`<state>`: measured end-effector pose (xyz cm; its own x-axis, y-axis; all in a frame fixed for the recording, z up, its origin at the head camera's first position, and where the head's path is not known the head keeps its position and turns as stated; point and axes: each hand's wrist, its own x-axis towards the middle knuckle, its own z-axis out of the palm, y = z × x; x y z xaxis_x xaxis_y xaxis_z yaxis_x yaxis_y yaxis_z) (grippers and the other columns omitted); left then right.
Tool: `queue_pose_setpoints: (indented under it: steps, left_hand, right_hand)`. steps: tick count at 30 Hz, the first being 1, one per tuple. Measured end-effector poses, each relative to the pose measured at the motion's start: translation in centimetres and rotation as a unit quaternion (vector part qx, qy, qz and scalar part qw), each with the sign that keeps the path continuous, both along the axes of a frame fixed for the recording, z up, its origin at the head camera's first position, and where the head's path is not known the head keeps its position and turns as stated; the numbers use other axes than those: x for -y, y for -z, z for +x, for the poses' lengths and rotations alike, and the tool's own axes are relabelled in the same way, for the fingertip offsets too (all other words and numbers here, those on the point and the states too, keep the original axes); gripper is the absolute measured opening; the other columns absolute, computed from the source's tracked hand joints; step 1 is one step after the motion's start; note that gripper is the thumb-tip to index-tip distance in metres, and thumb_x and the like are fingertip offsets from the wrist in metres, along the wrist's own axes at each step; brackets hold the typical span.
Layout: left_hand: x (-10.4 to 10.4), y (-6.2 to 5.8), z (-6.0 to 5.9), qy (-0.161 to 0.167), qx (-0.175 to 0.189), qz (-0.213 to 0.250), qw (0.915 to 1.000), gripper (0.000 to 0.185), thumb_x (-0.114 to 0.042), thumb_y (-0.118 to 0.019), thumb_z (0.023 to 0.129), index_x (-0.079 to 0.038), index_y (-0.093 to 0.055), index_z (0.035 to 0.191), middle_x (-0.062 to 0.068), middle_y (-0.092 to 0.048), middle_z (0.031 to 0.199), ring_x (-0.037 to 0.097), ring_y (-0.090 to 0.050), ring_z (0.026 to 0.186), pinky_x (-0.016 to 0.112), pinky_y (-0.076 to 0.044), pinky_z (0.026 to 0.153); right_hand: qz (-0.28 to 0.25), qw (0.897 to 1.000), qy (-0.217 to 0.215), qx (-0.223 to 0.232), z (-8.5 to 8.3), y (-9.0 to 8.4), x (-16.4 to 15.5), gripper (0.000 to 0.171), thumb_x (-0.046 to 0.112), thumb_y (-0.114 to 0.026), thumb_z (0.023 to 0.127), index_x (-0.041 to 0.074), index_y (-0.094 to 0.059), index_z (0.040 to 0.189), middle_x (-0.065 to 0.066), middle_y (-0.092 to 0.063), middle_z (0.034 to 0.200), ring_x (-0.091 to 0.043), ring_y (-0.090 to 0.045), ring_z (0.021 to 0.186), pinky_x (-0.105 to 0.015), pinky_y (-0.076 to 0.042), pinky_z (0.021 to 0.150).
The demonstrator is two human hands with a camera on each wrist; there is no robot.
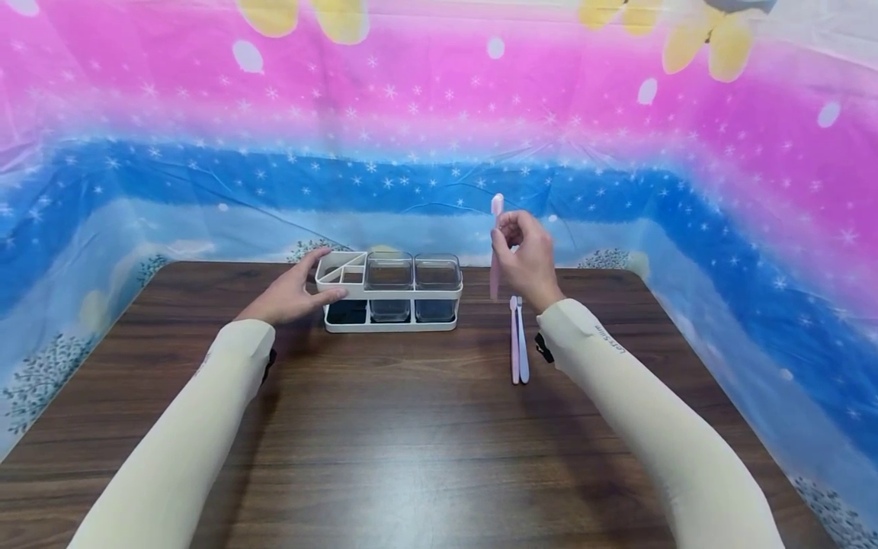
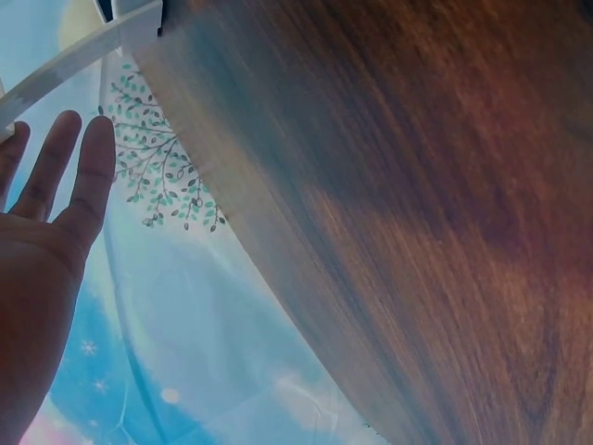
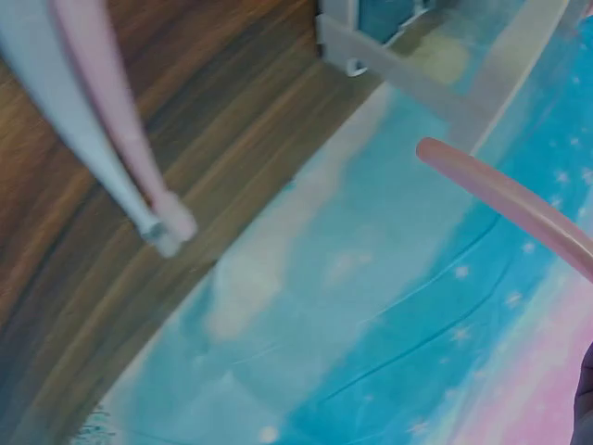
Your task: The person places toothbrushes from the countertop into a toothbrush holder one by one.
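A pink toothbrush [image 1: 495, 267] stands upright, head up, pinched between the thumb and fingers of my right hand [image 1: 527, 252]. Its handle end [image 3: 491, 185] shows in the right wrist view. To the left of it is a white toothbrush holder [image 1: 391, 326] with two clear cups [image 1: 389, 272] and a divided section at its left end. My left hand [image 1: 291, 293] rests against that end, thumb at the front and fingers toward the back; in the left wrist view its fingers [image 2: 93, 171] are straight. A pink toothbrush [image 1: 514, 343] and a light blue-purple toothbrush [image 1: 523, 351] lie side by side below my right hand.
The dark wooden table [image 1: 384, 427] reaches back to a pink and blue patterned cloth [image 1: 425, 114] hanging behind and around it. The holder stands near the table's back edge.
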<state>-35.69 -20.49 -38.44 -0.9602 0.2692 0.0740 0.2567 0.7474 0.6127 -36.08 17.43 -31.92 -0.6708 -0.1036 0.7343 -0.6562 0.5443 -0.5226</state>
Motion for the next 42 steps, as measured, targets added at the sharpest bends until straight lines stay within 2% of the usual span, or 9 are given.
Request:
queue_pose_setpoints:
  steps: [8,17,21,26,31,35,42]
  left_hand:
    - [0.1,0.1,0.0,0.005,0.000,0.014,0.9999,0.097,-0.062,-0.060,0.082,-0.022,-0.008,0.153,0.025,-0.022,0.149,0.044,-0.028,0.132,0.065,-0.028,0.097]
    - [0.1,0.1,0.1,-0.004,0.002,0.021,0.9998,0.097,-0.063,-0.061,0.082,-0.022,-0.009,0.153,0.024,-0.024,0.149,0.043,-0.029,0.131,0.064,-0.028,0.097]
    - [0.1,0.2,0.0,-0.003,0.000,0.018,0.9998,0.098,-0.063,-0.061,0.081,-0.021,-0.009,0.153,0.024,-0.023,0.149,0.043,-0.028,0.132,0.064,-0.028,0.098]
    - [0.1,0.4,-0.2,-0.003,-0.003,0.015,0.9999,0.098,-0.063,-0.061,0.081,-0.021,-0.010,0.153,0.020,-0.018,0.153,0.043,-0.025,0.134,0.063,-0.026,0.099]
    - [0.0,0.3,-0.2,-0.004,-0.001,0.018,0.9998,0.098,-0.064,-0.061,0.081,-0.022,-0.010,0.153,0.018,-0.016,0.153,0.042,-0.024,0.134,0.063,-0.026,0.099]
    - [-0.1,0.1,-0.1,-0.002,-0.004,0.020,0.9998,0.098,-0.063,-0.061,0.081,-0.020,-0.012,0.153,0.019,-0.019,0.153,0.042,-0.026,0.134,0.063,-0.027,0.099]
    - [0.0,0.1,-0.2,0.001,-0.007,0.023,0.9997,0.098,-0.063,-0.062,0.080,-0.019,-0.013,0.152,0.019,-0.022,0.151,0.041,-0.029,0.132,0.062,-0.028,0.099]
  right_hand:
    - [-0.025,0.998,-0.050,-0.018,1.3,-1.6,2.3,0.010,0.010,-0.060,0.094,0.002,-0.056,0.098,-0.005,-0.055,0.088,-0.011,-0.055,0.075,-0.027,-0.049,0.071]
    - [-0.017,0.991,-0.098,-0.090,3.3,-3.8,5.2,0.008,-0.004,-0.060,0.090,-0.007,-0.055,0.096,-0.015,-0.055,0.086,-0.022,-0.057,0.076,-0.033,-0.051,0.074]
    - [-0.031,0.985,-0.129,-0.107,4.0,-4.4,6.4,0.007,-0.008,-0.059,0.089,-0.009,-0.054,0.094,-0.017,-0.054,0.086,-0.024,-0.057,0.076,-0.033,-0.051,0.073]
    - [-0.044,0.982,-0.148,-0.112,3.6,-4.1,7.4,0.006,-0.003,-0.061,0.090,-0.006,-0.057,0.094,-0.011,-0.055,0.086,-0.018,-0.056,0.077,-0.029,-0.049,0.071]
    - [-0.039,0.979,-0.158,-0.122,3.2,-3.7,8.2,0.009,0.004,-0.062,0.092,-0.003,-0.058,0.096,-0.009,-0.055,0.088,-0.017,-0.054,0.080,-0.030,-0.047,0.072]
    - [-0.024,0.980,-0.156,-0.123,3.2,-3.4,9.0,0.010,0.007,-0.062,0.092,-0.001,-0.058,0.097,-0.007,-0.057,0.089,-0.016,-0.055,0.080,-0.030,-0.047,0.073]
    - [-0.003,0.983,-0.154,-0.100,3.3,-3.0,10.5,0.012,0.011,-0.063,0.092,0.001,-0.060,0.098,-0.005,-0.058,0.089,-0.014,-0.055,0.080,-0.027,-0.047,0.073]
